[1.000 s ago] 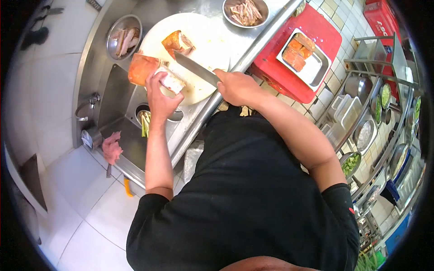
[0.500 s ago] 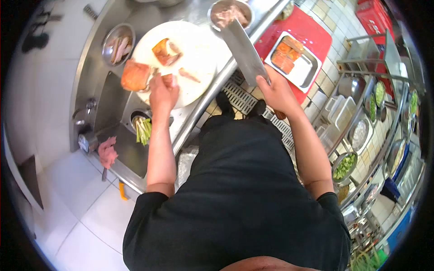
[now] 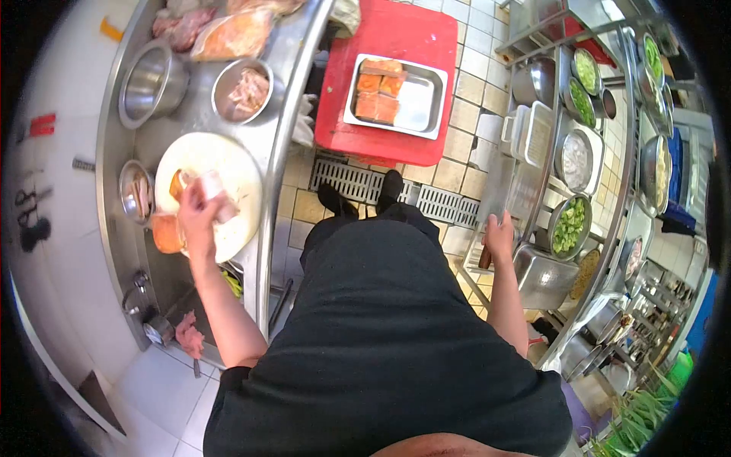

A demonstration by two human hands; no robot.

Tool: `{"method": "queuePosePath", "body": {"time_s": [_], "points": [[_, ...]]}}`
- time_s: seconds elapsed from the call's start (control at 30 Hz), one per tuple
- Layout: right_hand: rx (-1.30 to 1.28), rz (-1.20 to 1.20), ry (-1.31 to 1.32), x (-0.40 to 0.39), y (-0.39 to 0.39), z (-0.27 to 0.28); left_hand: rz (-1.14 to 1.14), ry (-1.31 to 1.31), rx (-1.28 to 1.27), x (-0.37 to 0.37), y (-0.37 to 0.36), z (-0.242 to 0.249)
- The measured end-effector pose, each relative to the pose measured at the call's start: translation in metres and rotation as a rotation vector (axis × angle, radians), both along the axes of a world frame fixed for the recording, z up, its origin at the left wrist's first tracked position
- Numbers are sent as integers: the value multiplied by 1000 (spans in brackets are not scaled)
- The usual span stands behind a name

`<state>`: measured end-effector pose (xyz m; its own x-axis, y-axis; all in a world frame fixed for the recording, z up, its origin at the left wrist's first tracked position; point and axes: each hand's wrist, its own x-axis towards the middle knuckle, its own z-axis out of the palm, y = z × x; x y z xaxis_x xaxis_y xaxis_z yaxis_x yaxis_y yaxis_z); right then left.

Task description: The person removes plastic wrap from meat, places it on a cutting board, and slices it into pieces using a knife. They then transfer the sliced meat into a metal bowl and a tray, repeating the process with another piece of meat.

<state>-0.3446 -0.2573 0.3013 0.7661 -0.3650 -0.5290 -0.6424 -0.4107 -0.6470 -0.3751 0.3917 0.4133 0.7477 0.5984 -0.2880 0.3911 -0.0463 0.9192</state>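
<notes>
My left hand (image 3: 199, 221) is above the round white cutting board (image 3: 232, 164), its fingers closed on a pale pink piece of meat (image 3: 213, 187) blurred by motion. An orange-skinned block of meat (image 3: 167, 233) lies at the board's near left edge, and part of another orange-skinned piece (image 3: 177, 185) shows behind my fingers. Out to the right, my right hand (image 3: 499, 238) grips a cleaver by its brown handle (image 3: 485, 257). Its wide grey blade (image 3: 499, 186) points away from me and is smeared by motion.
A steel bowl of meat strips (image 3: 247, 91), a larger steel bowl (image 3: 154, 85) and big raw meat pieces (image 3: 236, 36) occupy the counter. A steel tray (image 3: 417, 103) with orange meat blocks rests on a red surface (image 3: 426, 34). Shelves with bowls of chopped greens (image 3: 569, 227) stand close right.
The view has shifted right and forward. My right hand has swung the cleaver from beside the meat bowl out toward the shelves. My left hand now holds up a pale piece of meat.
</notes>
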Motion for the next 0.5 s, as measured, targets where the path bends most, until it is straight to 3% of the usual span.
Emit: {"method": "queuePosePath", "body": {"time_s": [0.07,0.13,0.2,0.27,0.33,0.43,0.47,0.5], "points": [[7,-32,10,-10,-21,-11,-299,13,-97,69,-64,-21],[-39,-49,8,-22,-42,-34,-500,15,-59,136,-142,-74],[-103,2,69,-25,-47,-29,-665,104,269,195,-219,-136],[-157,70,21,-47,-63,-59,-768,83,316,242,-287,-196],[-205,151,-47,-56,-62,-42,-833,285,397,290,-337,-232],[-229,111,111,-76,-67,-18,-814,418,470,354,-376,-315],[-242,101,101,-82,-66,-8,-814,418,461,373,-380,-342],[-264,94,158,-88,-70,-1,-715,285,637,386,-382,-371]]}}
